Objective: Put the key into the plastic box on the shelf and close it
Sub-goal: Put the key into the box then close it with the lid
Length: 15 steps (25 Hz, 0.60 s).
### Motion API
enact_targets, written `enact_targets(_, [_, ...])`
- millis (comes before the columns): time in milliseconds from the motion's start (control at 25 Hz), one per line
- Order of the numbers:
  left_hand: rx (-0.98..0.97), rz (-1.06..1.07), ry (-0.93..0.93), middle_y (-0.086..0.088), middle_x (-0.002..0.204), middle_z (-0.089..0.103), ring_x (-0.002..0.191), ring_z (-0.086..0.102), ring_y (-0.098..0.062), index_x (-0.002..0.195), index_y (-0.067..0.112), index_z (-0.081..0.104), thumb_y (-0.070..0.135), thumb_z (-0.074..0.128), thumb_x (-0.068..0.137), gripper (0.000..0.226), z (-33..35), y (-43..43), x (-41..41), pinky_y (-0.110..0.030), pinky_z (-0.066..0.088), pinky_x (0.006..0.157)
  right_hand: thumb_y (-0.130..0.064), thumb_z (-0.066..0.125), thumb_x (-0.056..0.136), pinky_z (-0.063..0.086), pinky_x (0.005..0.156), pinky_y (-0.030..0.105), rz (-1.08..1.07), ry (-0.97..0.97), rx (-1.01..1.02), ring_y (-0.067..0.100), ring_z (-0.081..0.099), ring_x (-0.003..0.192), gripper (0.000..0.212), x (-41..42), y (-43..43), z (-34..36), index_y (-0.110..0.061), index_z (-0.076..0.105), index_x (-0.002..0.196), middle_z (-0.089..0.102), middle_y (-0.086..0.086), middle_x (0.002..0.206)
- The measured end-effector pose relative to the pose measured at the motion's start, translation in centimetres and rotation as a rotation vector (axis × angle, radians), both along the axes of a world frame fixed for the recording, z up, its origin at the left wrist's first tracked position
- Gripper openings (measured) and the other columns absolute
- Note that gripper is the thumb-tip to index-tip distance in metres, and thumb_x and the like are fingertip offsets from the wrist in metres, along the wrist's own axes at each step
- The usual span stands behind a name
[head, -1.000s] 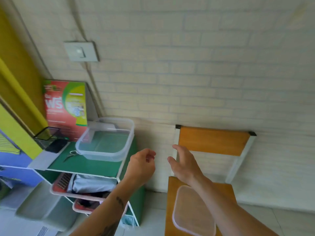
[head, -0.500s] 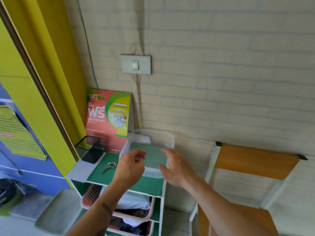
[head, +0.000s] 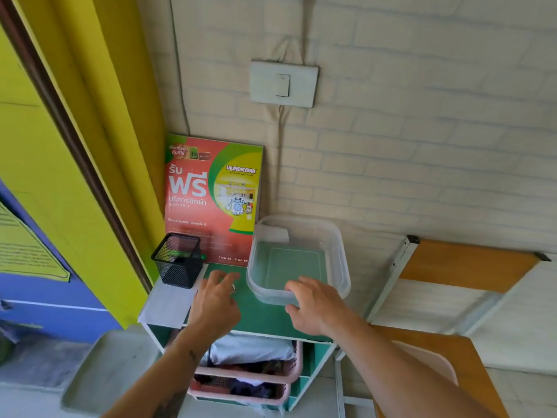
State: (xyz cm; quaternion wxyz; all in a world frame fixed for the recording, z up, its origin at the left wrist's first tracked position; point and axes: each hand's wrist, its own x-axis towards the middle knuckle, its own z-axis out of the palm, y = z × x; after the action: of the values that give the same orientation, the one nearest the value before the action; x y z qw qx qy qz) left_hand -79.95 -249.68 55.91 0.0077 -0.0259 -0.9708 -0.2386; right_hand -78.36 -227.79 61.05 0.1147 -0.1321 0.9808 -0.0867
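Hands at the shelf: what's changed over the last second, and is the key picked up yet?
Both hands came forward from mid-air to the shelf top. The left hand now covers the key's spot, a ring showing at its fingers; no grip is confirmed. The right hand now rests on the plastic box's near rim. Box, mesh pen holder and sign stayed put; box is open.

We see two bare forearms with no sleeves in view. The left forearm carries dark tattoo marks, one small near the wrist, a larger one lower down. The left hand and right hand wear no gloves.
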Motion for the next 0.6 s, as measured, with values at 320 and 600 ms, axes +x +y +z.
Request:
enact_targets(320, [-0.161,-0.096,-0.014,0.002,0.115,0.049,0.1,0.042,-0.02,0.126,0.026,0.052,0.006,0.056,0.077,0.053,-1.7,-0.5,-0.6,-0.033,0.053,0.083,-0.024,0.048,0.097,0.046,0.062,0.034,0.033,0.165,0.049,0.022,0.055,0.069,0.004,0.1,-0.4,-1.3,-0.022,0.047,0.093,0.054,-0.002,0.079])
enact_targets(600, [-0.15,-0.099,0.056,-0.001,0.104,0.051,0.088,0.045,-0.019,0.102,0.014,0.057,-0.002,0.056,0.076,0.031,-1.9,-0.8,-0.8,-0.029,0.051,0.07,-0.024,0.048,0.097,0.045,0.06,0.034,0.058,0.196,0.055,0.02,0.053,0.07,0.002,-0.1,-0.4,-1.8,-0.022,0.047,0.097,0.052,-0.002,0.081])
